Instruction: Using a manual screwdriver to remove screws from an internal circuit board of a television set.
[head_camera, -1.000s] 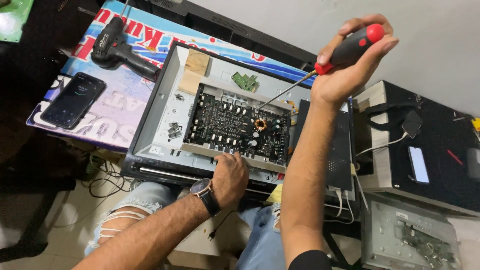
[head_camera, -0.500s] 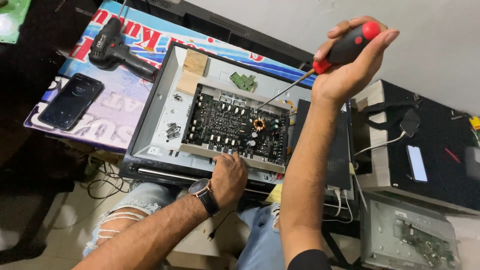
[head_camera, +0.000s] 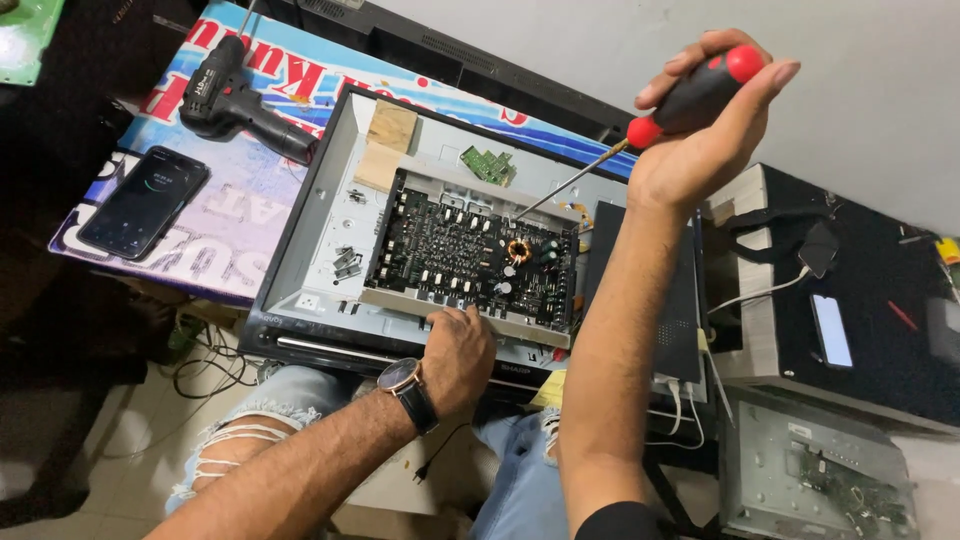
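right hand (head_camera: 705, 120): fingers wrapped round screwdriver (head_camera: 650, 125), tip on circuit board (head_camera: 470, 255) | left hand (head_camera: 458, 355): fingers curled, pressing board's near edge

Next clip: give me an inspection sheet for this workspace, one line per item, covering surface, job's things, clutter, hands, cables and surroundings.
Surface: printed banner covering the bench under the work.
Job's things: opened chassis holding a dark circuit board; red-and-black screwdriver, its tip down at the board's far edge.
Clutter: cordless drill, phone, small green board, two wooden blocks.
Hands: right hand gripping the screwdriver handle; left hand resting on the chassis' near edge, wristwatch on it.
Cables: tangled leads below the bench; white cables at right.
Surroundings: black unit, second opened chassis, plain wall.
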